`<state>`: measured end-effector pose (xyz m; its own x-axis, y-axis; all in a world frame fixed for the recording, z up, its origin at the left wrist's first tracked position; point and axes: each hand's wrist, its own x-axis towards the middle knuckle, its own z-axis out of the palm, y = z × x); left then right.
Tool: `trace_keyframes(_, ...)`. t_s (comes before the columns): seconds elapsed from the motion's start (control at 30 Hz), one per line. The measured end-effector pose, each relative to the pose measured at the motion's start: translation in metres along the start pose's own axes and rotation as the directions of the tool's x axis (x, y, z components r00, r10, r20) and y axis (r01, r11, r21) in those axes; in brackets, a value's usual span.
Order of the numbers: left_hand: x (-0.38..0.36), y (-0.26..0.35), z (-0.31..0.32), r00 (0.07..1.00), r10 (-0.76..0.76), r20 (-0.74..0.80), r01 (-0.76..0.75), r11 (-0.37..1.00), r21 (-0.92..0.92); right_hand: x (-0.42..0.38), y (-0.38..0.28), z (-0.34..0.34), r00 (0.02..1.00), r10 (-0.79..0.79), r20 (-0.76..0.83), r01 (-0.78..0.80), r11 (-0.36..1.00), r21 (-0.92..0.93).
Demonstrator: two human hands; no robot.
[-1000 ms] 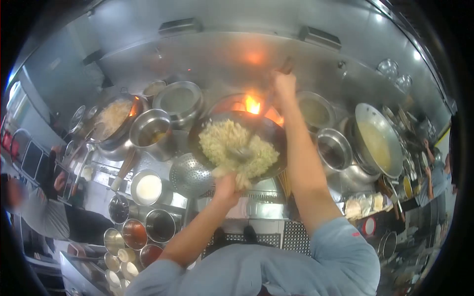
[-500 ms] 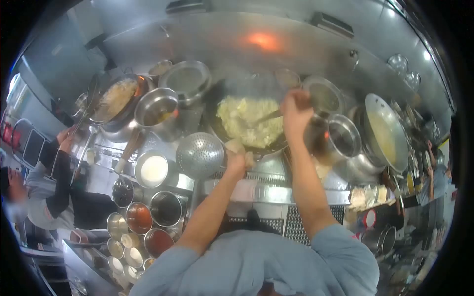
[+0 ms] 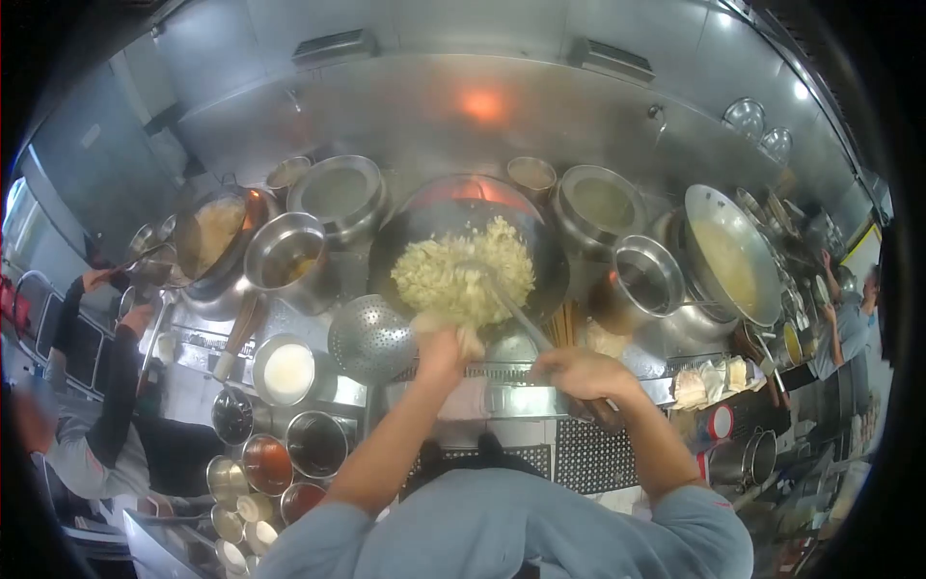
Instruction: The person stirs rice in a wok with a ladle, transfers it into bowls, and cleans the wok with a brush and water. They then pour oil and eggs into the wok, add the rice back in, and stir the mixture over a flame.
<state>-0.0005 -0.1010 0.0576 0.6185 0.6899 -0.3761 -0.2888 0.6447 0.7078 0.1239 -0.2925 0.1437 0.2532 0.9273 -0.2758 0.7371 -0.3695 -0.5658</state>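
My left hand (image 3: pixel 441 359) is closed round a folded beige cloth (image 3: pixel 469 340) at the near edge of a dark wok (image 3: pixel 550 253). The wok holds a heap of chopped pale yellow-green food (image 3: pixel 434 275), which looks like cabbage. In my right hand (image 3: pixel 584 373) is the long handle of a ladle (image 3: pixel 519 314); it slants up and left, and its head lies partly hidden in the food. Just left of my left hand sits a perforated metal strainer (image 3: pixel 371 338). Behind the wok, flame glows orange along its far rim.
Pots (image 3: pixel 286 262) stand left of the wok, and another pot (image 3: pixel 648 275) is on the right. A large pale pan (image 3: pixel 733 256) leans farther right. Sauce containers (image 3: pixel 267 463) cluster at lower left. A co-worker (image 3: pixel 96 425) handles a second wok (image 3: pixel 217 236) at far left; another person (image 3: pixel 837 333) is at far right.
My right hand has come down and toward me with the ladle, from above the wok's right side. The food now lies higher in a loose mound, and the wok's far wall shows.
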Motion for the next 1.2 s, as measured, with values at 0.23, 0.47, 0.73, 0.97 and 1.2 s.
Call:
trace_keyframes(0.23, 0.011, -0.081, -0.069, 0.999, -0.005, 0.052, 0.000, 0.996, 0.089, 0.050, 0.023, 0.034, 0.979, 0.162, -0.124, -0.175, 0.979, -0.102)
trace_keyframes(0.47, 0.091, -0.062, -0.054, 0.995, -0.004, 0.096, -0.017, 0.978, 0.210, 0.022, -0.004, 0.018, 0.966, 0.235, 0.107, -0.232, 0.972, -0.037)
trace_keyframes(0.73, 0.059, -0.066, -0.058, 0.997, -0.012, -0.082, 0.016, 0.999, 0.050, 0.012, -0.007, 0.026, 0.968, 0.214, -0.131, -0.204, 0.975, 0.088)
trace_keyframes(0.97, 0.038, -0.023, -0.009, 0.982, -0.188, -0.024, 0.188, 0.982, 0.003, -0.067, 0.004, -0.008, 0.970, 0.147, 0.193, -0.137, 0.988, -0.067)
trace_keyframes(1.2, 0.028, -0.091, -0.072, 0.995, -0.061, 0.084, 0.056, 0.997, 0.061, 0.038, 0.047, 0.047, 0.953, 0.219, -0.207, -0.257, 0.950, -0.178)
